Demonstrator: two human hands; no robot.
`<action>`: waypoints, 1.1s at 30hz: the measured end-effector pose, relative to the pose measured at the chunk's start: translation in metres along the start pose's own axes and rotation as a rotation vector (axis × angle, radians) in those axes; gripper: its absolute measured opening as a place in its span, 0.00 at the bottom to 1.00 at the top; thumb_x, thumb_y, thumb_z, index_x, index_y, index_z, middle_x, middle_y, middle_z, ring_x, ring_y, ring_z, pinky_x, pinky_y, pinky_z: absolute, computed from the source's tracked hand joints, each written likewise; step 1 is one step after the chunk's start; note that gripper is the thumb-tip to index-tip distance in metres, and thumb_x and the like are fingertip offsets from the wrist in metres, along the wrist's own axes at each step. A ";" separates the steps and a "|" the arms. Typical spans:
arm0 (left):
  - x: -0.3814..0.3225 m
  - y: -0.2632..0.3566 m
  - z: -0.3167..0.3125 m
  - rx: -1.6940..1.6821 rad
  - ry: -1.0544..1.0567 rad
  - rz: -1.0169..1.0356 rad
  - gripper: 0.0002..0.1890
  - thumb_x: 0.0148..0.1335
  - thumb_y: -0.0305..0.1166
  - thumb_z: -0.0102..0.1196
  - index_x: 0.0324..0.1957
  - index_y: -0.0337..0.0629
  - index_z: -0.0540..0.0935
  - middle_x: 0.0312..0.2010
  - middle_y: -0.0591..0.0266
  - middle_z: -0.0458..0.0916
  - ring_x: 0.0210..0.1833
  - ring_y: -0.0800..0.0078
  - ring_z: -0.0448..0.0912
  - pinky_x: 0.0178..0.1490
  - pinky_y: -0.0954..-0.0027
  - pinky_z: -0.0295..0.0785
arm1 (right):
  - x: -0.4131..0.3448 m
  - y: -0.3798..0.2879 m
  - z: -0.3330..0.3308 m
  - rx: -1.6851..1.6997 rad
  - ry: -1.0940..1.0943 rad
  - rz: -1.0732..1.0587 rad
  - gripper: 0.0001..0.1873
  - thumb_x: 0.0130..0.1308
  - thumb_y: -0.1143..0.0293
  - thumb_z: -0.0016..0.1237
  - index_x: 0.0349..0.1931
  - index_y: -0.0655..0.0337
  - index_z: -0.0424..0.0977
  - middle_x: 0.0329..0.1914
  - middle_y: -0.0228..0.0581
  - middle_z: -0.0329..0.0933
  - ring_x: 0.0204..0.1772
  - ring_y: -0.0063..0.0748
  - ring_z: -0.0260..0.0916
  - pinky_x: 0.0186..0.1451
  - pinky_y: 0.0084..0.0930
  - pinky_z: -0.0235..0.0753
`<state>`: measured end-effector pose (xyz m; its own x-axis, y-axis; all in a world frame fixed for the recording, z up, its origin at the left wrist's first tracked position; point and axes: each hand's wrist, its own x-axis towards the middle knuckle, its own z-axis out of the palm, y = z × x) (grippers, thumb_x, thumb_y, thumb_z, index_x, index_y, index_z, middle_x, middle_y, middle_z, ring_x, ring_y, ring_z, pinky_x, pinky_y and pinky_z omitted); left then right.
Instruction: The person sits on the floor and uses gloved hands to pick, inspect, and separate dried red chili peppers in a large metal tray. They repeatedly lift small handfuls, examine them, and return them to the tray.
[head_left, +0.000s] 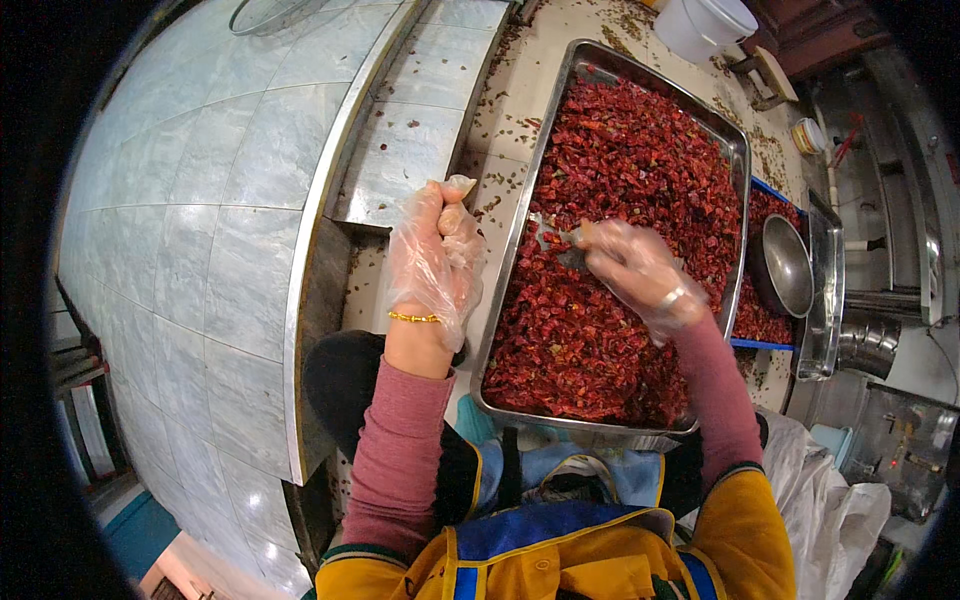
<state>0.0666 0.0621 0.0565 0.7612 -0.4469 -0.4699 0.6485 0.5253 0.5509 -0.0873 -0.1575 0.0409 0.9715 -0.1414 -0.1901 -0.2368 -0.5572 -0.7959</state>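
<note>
In front of me lies a large rectangular metal tray (491, 330) filled with dried red chili pieces (622, 150). My right hand (637, 270), in a clear plastic glove and blurred, is over the tray's middle. Its fingertips are pinched together beside a bare patch of tray bottom; whether they hold a chili piece cannot be told. My left hand (439, 240), also gloved, is raised just left of the tray's rim, with its fingers curled in. What may be inside those fingers is hidden.
Right of the tray are a blue-edged container of chili pieces (765, 330), a metal bowl (787, 266) and an empty-looking metal pan (823, 292). A white bucket (694, 30) and small wooden stool (772, 79) stand beyond. A tiled ledge (247, 225) runs along the left. Bits litter the floor.
</note>
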 end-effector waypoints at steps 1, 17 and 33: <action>-0.002 0.003 -0.003 -0.017 -0.020 0.003 0.09 0.79 0.28 0.47 0.49 0.34 0.78 0.23 0.77 0.65 0.21 0.88 0.64 0.21 0.85 0.62 | 0.019 0.004 0.007 -0.070 0.024 -0.040 0.12 0.71 0.64 0.52 0.44 0.63 0.77 0.39 0.41 0.72 0.43 0.39 0.73 0.48 0.40 0.75; 0.016 -0.014 -0.015 0.059 0.071 -0.104 0.09 0.75 0.34 0.52 0.41 0.39 0.81 0.26 0.74 0.71 0.23 0.85 0.63 0.26 0.80 0.58 | 0.060 0.006 0.023 -0.315 0.072 0.096 0.09 0.66 0.73 0.49 0.26 0.65 0.71 0.26 0.45 0.71 0.32 0.39 0.70 0.40 0.42 0.74; 0.034 -0.042 -0.031 -0.172 -0.069 -0.153 0.06 0.71 0.28 0.56 0.40 0.35 0.79 0.32 0.63 0.77 0.32 0.74 0.77 0.37 0.75 0.78 | 0.066 -0.012 0.026 -0.697 -0.168 0.156 0.08 0.64 0.71 0.51 0.33 0.69 0.77 0.37 0.60 0.80 0.43 0.60 0.81 0.51 0.48 0.81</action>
<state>0.0655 0.0473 -0.0036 0.6565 -0.5758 -0.4873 0.7509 0.5605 0.3492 -0.0202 -0.1391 0.0233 0.9006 -0.1657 -0.4018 -0.2678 -0.9397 -0.2128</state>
